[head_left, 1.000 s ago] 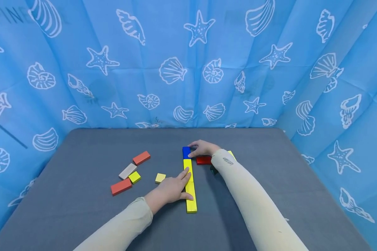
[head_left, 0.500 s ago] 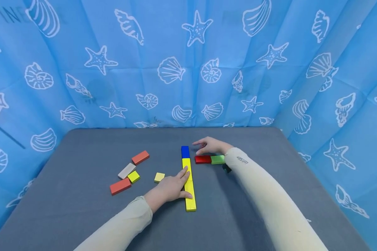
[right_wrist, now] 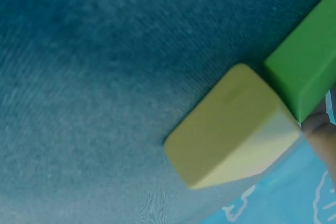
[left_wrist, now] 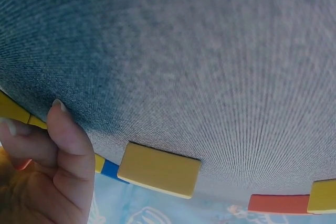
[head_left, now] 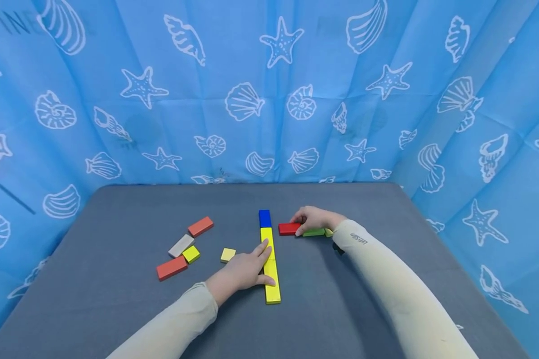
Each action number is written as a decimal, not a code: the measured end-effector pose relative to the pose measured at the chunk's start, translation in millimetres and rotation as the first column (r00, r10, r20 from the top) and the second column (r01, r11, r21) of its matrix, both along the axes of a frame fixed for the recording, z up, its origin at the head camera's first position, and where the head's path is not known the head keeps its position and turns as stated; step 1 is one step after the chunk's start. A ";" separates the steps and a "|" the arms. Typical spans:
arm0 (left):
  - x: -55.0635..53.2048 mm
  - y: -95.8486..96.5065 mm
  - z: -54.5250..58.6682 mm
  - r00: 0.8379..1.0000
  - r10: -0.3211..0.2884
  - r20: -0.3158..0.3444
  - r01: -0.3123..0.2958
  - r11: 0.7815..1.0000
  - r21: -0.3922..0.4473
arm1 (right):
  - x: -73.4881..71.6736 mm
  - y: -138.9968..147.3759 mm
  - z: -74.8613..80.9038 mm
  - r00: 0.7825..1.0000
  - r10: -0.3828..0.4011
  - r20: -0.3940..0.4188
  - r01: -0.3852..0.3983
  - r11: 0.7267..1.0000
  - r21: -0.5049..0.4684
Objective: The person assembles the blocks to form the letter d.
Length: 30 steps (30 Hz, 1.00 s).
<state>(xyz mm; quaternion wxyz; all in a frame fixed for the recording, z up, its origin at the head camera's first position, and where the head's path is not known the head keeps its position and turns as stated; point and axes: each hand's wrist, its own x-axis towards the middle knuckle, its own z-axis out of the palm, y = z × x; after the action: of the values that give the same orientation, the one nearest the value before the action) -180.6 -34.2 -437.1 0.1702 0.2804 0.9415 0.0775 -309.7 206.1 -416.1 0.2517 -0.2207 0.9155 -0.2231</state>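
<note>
A straight row of blocks runs away from me in the head view: two yellow blocks [head_left: 270, 269] with a blue block [head_left: 264, 218] at the far end. My left hand [head_left: 241, 271] rests on the yellow pair, fingertips and thumb spread along the top. To the right of the blue block lies a red block [head_left: 288, 229]. My right hand [head_left: 316, 218] pinches its right end, thumb in front and fingers behind. Beneath this hand is a green block [head_left: 313, 233], its end meeting a pale yellow block [right_wrist: 228, 129] in the right wrist view.
A small pale yellow block [head_left: 228, 255] lies left of the row. Farther left are two orange-red blocks [head_left: 172, 268], a whitish block [head_left: 181, 246] and a bright yellow block [head_left: 191, 254]. A dark piece [head_left: 338, 249] shows partly under the right sleeve. A blue curtain [head_left: 269, 139] hangs behind the table.
My right hand has let go of the blue block, drawn back to the right and come down on the red block. My left hand stays on the yellow blocks.
</note>
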 end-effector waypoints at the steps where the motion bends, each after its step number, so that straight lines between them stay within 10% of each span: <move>1: 0.1 0.4 -0.1 1.000 0.001 0.000 -0.001 1.000 -0.001 | 0.3 -0.7 -0.7 1.000 -0.002 -0.007 0.002 1.000 0.009; 11: -1.0 1.7 2.9 1.000 0.001 0.003 -0.001 1.000 -0.014 | 5.4 -5.2 -2.5 0.994 0.055 -0.091 -0.054 0.998 0.018; 19: -1.2 2.9 3.7 1.000 0.005 0.012 -0.004 0.999 -0.046 | 4.2 -8.3 2.4 0.991 -0.109 -0.080 0.089 0.972 -0.218; 23: -0.4 3.0 2.9 1.000 0.011 0.013 -0.011 0.998 -0.055 | 0.2 -14.2 8.2 0.966 -0.258 0.035 0.254 0.904 -0.343; 30: -0.6 4.3 3.4 1.000 0.008 -0.005 -0.008 0.998 -0.060 | -15.9 -30.2 8.4 0.840 -0.506 0.195 0.532 0.699 -0.478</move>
<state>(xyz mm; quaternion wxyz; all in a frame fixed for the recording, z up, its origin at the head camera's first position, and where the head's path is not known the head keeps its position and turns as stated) -181.2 -29.9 -433.6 0.1760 0.2716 0.9449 0.0494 -325.6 175.9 -407.7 0.1326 -0.0071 0.8401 -0.5259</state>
